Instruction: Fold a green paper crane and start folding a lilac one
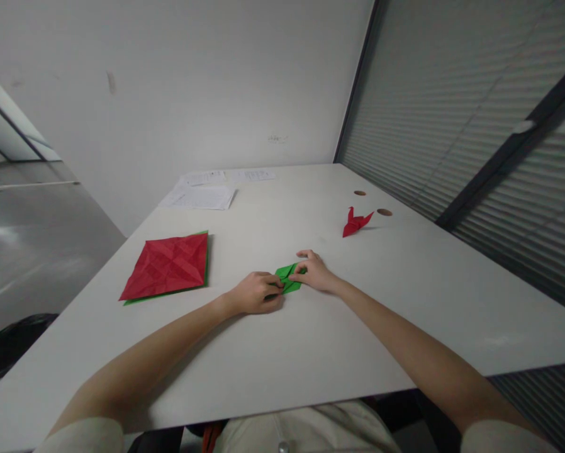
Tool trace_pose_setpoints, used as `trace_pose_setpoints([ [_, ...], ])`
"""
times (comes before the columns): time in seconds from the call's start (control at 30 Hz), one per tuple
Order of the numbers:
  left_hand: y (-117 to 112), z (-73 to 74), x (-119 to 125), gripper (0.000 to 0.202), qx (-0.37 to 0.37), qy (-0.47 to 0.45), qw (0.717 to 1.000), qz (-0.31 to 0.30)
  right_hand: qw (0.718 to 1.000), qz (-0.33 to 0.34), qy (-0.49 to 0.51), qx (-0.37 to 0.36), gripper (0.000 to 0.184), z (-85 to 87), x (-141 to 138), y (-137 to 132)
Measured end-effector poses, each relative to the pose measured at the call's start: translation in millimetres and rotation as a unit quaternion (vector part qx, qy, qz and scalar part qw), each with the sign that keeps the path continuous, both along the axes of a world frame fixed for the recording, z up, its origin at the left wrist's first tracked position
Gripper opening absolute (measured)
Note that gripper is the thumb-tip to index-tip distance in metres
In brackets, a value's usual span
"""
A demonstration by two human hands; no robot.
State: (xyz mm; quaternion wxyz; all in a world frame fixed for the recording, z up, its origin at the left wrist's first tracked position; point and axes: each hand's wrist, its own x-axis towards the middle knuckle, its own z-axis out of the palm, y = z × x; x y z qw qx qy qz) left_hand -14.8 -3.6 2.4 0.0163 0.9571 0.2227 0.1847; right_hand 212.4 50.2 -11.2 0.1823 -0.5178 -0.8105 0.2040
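A small piece of folded green origami paper (288, 280) lies on the white table between my hands. My left hand (260, 292) has its fingers curled onto the paper's left edge and holds it. From the right, my right hand (314, 273) pinches the paper's right side between thumb and fingers, the other fingers bent above it. Diagonal fold lines show on the paper; its covered edges are hidden by my fingertips.
Creased red paper (172, 264) lies over green sheets at the left. A folded red paper crane (357, 222) stands at the right, near two round table holes. Printed papers (207, 197) lie at the back left. A black bin bag (16, 340) is beside the table.
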Motion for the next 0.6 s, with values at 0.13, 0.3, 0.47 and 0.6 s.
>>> trace_pose_setpoints([
  [0.13,0.0,1.5,-0.6,0.026,-0.014,-0.012,1.000,-0.002,1.000,0.001,0.002,-0.002,0.018,0.7,-1.4,-0.7],
  [0.3,-1.2,5.3,-0.2,0.023,-0.025,-0.014,1.000,-0.002,1.000,0.005,0.000,0.005,0.019,0.8,-1.4,-1.4],
  [0.47,-1.0,5.8,-0.6,0.023,-0.030,-0.015,0.999,-0.008,1.000,0.001,-0.003,0.007,0.019,-1.3,-0.6,-0.9],
  [0.6,0.4,3.8,-1.1,0.024,-0.034,-0.018,0.999,-0.010,1.000,0.001,-0.003,0.010,0.020,-1.5,-1.1,-1.2],
])
